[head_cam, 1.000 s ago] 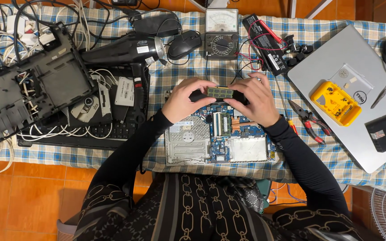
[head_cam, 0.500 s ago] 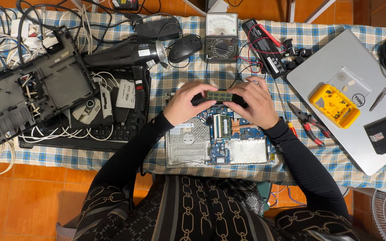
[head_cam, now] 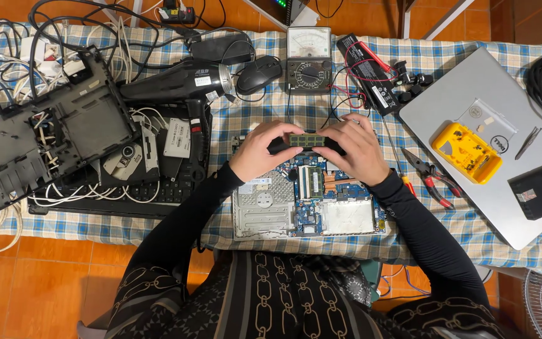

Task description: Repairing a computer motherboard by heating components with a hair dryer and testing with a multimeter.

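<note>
You've got the memory stick pinched between both hands — left hand on one end, right hand on the other, fingers closed on it. Its long axis runs left-right, hanging just above the top edge of the open laptop board. Both hands look equally near. Looks like there's a second stick seated in the slot below, though it's small in this view. Pliers and the silver laptop crowd your right — the table's tighter there.
</note>
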